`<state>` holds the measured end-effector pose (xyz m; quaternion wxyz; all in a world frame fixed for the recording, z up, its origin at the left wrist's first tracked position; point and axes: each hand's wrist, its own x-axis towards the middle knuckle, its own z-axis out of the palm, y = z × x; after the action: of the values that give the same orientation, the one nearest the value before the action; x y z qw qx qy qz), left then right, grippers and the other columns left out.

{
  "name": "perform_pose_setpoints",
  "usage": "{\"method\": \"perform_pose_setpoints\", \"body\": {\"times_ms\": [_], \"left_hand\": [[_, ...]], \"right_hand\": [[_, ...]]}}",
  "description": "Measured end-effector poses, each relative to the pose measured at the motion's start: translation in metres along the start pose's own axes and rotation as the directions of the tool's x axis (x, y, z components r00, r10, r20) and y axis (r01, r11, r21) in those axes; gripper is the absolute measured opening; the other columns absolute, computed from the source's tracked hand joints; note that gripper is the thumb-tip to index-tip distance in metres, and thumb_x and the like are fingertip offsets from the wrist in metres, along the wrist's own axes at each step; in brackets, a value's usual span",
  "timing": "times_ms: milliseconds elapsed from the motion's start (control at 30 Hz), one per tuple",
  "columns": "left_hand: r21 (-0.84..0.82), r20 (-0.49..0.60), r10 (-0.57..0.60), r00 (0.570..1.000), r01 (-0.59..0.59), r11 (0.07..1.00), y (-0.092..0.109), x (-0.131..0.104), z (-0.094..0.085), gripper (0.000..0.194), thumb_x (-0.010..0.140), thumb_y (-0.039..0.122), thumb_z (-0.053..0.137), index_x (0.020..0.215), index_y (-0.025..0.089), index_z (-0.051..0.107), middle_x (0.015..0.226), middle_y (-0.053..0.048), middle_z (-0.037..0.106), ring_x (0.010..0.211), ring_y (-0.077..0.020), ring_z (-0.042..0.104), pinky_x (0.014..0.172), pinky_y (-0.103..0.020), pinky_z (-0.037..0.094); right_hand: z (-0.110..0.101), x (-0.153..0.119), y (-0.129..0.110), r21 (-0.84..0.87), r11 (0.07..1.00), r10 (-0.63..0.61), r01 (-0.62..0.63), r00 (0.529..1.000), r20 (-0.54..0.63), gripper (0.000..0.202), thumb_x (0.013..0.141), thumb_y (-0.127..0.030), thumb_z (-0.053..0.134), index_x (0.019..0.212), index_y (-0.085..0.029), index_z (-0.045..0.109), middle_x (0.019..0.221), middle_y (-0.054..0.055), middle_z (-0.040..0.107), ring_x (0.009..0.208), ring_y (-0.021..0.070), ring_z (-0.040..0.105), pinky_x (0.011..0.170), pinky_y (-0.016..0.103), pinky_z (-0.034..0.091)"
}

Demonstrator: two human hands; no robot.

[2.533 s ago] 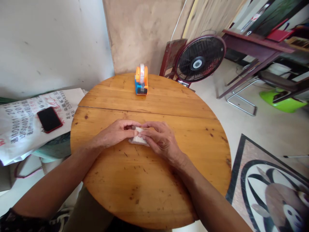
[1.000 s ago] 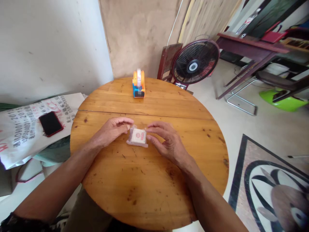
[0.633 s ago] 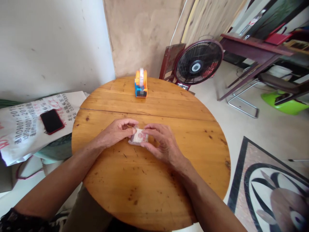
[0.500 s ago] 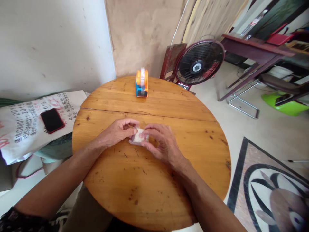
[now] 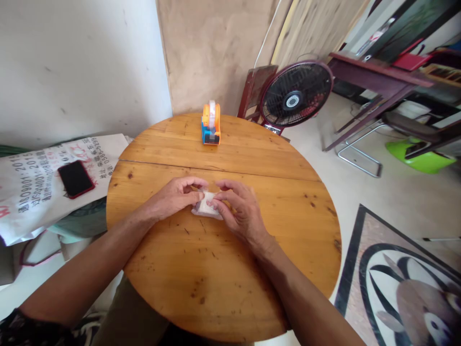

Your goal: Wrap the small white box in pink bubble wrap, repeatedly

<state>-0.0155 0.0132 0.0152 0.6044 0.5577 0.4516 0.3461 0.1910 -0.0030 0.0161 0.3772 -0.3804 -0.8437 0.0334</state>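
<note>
A small white packet (image 5: 206,205) in clear, crinkled plastic lies on the round wooden table (image 5: 205,278). My left hand (image 5: 180,194) grips its upper left corner, thumb on top and fingers curled behind. At the packet's right side, my right hand (image 5: 239,209) pinches the wrapping between thumb and index finger, the other fingers bent above. Part of the packet is hidden under the right fingertips. Beyond both hands stands an orange and blue tape dispenser (image 5: 211,124) with a roll of tape in it.
To the left, a black phone with a red edge (image 5: 76,179) rests on a printed white sack (image 5: 32,168). A floor fan (image 5: 295,96) and a wooden chair (image 5: 252,91) stand behind the table at right. A dark red desk (image 5: 378,72) is farther right.
My right thumb and index finger have closed together on the packet's right side, covering the red print seen before. My left hand has stayed in place.
</note>
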Motion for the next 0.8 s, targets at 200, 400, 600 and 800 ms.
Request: {"method": "perform_pose_setpoints", "body": {"times_ms": [200,400,600,800], "left_hand": [[0.050,-0.026,-0.015,1.000,0.016,0.999,0.003,-0.002,0.003,0.049,0.073,0.034,0.071,0.117,0.015,0.062,0.097,-0.004,0.067,0.078,-0.0160,0.062,0.072,-0.031,0.047],[0.192,0.030,0.002,1.000,-0.007,0.981,0.004,-0.006,0.009,0.056,0.077,0.038,0.069,0.128,0.018,0.058,0.095,-0.004,0.068,0.080,-0.0186,0.062,0.067,-0.029,0.048],[0.356,0.105,0.078,0.991,-0.111,0.928,0.001,-0.010,0.007,0.064,0.074,0.036,0.075,0.134,0.023,0.056,0.108,-0.006,0.069,0.090,-0.0235,0.064,0.076,-0.034,0.050],[0.251,0.202,0.124,0.972,-0.173,0.952,0.002,-0.012,0.010,0.086,0.073,0.021,0.073,0.150,0.025,0.036,0.150,-0.011,0.048,0.132,-0.0300,0.050,0.109,-0.043,0.040]], "right_hand": [[0.001,0.001,0.002,0.057,0.997,0.059,-0.059,0.998,-0.003,0.006,0.092,-0.026,0.061,0.088,-0.023,0.065,0.114,0.009,0.070,0.100,0.0220,0.067,0.087,0.040,0.049],[-0.007,0.006,0.000,0.157,0.980,0.133,-0.126,0.990,-0.038,0.007,0.093,-0.021,0.058,0.087,-0.022,0.062,0.114,0.010,0.070,0.107,0.0230,0.066,0.093,0.041,0.049],[-0.019,0.010,-0.001,0.282,0.933,0.252,-0.222,0.965,-0.073,0.011,0.094,-0.027,0.057,0.084,-0.023,0.059,0.115,0.009,0.068,0.105,0.0225,0.066,0.093,0.041,0.050],[-0.024,0.013,0.007,0.395,0.863,0.381,-0.315,0.919,-0.099,0.018,0.095,-0.035,0.057,0.083,-0.022,0.059,0.115,0.009,0.069,0.103,0.0227,0.066,0.091,0.040,0.052]]}}
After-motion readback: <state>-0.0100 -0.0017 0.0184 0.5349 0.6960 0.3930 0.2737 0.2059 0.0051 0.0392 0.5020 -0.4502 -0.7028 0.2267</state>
